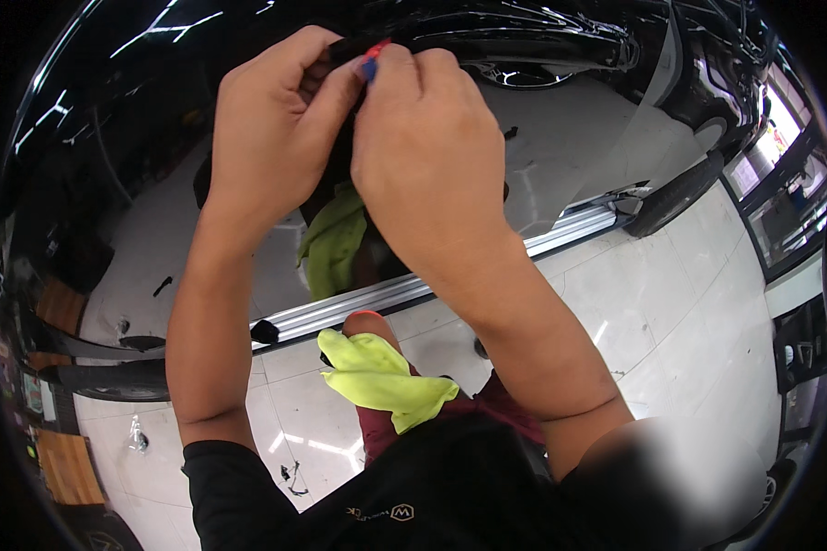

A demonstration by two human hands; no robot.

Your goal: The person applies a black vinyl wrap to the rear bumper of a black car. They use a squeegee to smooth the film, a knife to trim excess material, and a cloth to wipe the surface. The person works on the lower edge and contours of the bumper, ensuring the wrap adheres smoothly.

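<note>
Both of my hands are raised close together in front of a glossy black car door (542,147). My right hand (432,138) is closed in a pinch around a small red and blue piece (372,62), mostly covered by the fingers. Beside it my left hand (271,129) is closed too, its thumb tip against or very near that piece. Whatever the left fingers grip is hidden; something dark shows just beyond them. A yellow-green cloth (377,376) lies over my leg below, and its reflection shows in the shiny door.
A silver running board (340,310) runs along the car's lower edge, with a tyre (110,381) at left and another tyre (675,197) at right. On the tiled floor lie a thin dark scrap (294,479) and a clear plastic piece (138,434). Wooden boards (72,466) stand far left.
</note>
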